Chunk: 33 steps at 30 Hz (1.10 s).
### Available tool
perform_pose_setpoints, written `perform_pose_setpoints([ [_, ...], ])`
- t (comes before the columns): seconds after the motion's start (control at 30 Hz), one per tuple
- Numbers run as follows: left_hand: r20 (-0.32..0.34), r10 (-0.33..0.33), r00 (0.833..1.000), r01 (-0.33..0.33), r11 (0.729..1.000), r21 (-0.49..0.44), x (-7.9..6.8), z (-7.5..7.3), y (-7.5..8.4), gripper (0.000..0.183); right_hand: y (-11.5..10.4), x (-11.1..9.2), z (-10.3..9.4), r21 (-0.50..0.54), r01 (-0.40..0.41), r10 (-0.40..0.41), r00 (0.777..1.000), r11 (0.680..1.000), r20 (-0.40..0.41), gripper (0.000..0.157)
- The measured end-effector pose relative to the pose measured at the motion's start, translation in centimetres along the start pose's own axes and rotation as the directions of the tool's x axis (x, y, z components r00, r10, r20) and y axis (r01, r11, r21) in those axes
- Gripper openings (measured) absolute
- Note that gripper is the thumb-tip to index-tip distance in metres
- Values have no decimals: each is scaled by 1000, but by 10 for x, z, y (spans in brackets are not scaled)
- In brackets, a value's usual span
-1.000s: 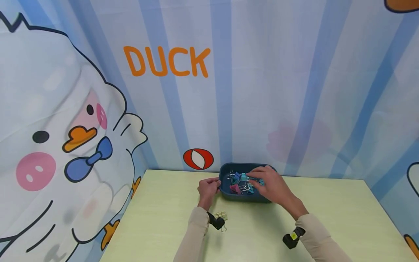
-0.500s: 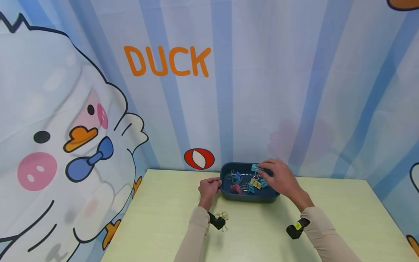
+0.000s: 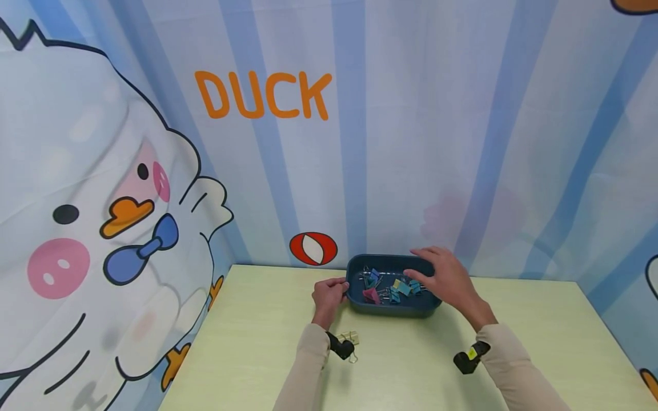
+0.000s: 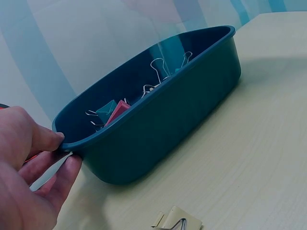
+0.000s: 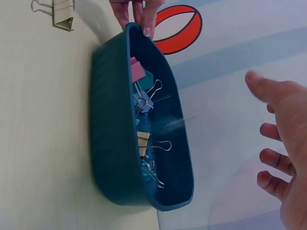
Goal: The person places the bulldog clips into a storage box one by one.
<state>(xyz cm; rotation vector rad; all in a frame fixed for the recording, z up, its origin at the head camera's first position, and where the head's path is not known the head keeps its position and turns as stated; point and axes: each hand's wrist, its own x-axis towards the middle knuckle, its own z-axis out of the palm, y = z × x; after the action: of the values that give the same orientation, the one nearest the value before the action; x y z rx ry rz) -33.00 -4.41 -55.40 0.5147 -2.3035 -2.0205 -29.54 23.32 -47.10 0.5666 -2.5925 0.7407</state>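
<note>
A dark blue plastic bin [image 3: 393, 309] stands at the table's back edge with several binder clips inside. Among them are a pink binder clip [image 3: 371, 295], a light blue binder clip [image 3: 404, 289] and a yellow binder clip [image 5: 143, 143], partly hidden in the head view. My left hand [image 4: 29, 167] pinches the rim at the bin's left end between thumb and fingers. Over the bin's right end, my right hand [image 3: 449, 279] holds nothing; its thumb and fingers are spread apart in the right wrist view. A pale yellow binder clip [image 3: 349, 337] lies on the table beside my left wrist.
The pale yellow table [image 3: 247, 342] runs back to a printed curtain [image 3: 401, 142] with a duck picture, close behind the bin. Black wrist cameras [image 3: 466, 359] sit on both sleeves.
My right hand has moved a little right and let go of a light blue binder clip, which is now down in the bin on the yellow one. My left hand stays on the rim.
</note>
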Motion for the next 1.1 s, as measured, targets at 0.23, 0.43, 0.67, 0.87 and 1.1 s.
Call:
perform_pose_setpoints([
  [0.23, -8, -3, 1000, 3, 1000, -1, 0, 1, -1, 17, -1, -5, 5, -4, -16, 16, 1000, 1000, 23, 62],
  [0.43, -10, -3, 1000, 3, 1000, 0, -1, 0, 0, 16, -13, -12, 12, 24, 19, -20, 997, 1000, 73, 63],
  [0.67, -11, -9, 1000, 9, 1000, -10, 0, 2, -1, 17, -33, -24, 31, 113, 92, -111, 978, 989, 178, 61],
  [0.87, -20, -21, 1000, 21, 1000, -10, 3, 2, -3, 16, -48, -36, 56, 151, 158, -190, 955, 976, 228, 54],
  [1.1, -19, -2, 1000, 2, 1000, -14, 2, 3, -3, 18, -57, -50, 85, 235, 80, -166, 911, 969, 377, 53],
])
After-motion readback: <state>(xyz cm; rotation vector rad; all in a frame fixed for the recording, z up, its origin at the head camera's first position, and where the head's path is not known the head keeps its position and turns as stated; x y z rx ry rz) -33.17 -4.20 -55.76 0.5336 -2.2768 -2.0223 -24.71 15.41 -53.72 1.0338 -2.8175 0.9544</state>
